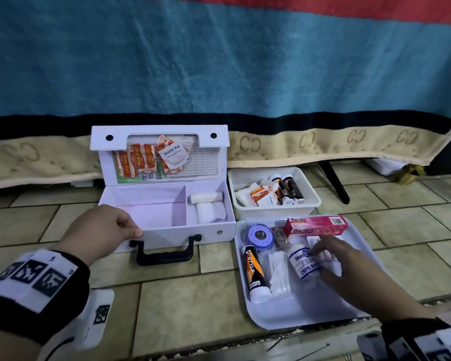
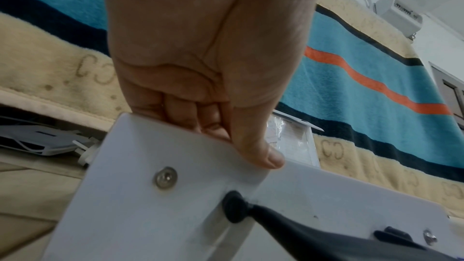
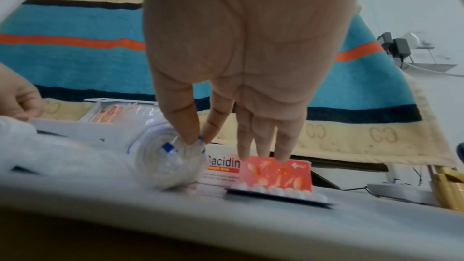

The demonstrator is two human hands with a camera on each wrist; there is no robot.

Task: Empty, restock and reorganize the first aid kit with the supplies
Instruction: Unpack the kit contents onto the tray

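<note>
The white first aid kit (image 1: 172, 231) stands open on the tiled floor, its black handle (image 1: 164, 254) facing me. My left hand (image 1: 115, 225) grips its front wall (image 2: 175, 205), fingers inside and thumb (image 2: 263, 158) outside. The left compartment is bare; a gauze roll (image 1: 206, 198) and pads lie in the right one. My right hand (image 1: 323, 252) reaches into the white tray (image 1: 297, 316) with straight fingers. Its thumb and forefinger tips touch the end of the crepe bandage roll (image 3: 168, 164). The other fingers (image 3: 261, 146) hover by the pink Bacidin box (image 3: 276, 174).
The tray also holds a blue tape roll (image 1: 259, 237), an orange tube (image 1: 254, 274), cotton swabs (image 1: 279, 272) and a blister pack (image 3: 276, 194). A white bin (image 1: 274, 211) behind it holds bottles and sachets. The lid pocket (image 1: 151, 157) carries plasters. A striped blanket (image 1: 219, 74) hangs behind.
</note>
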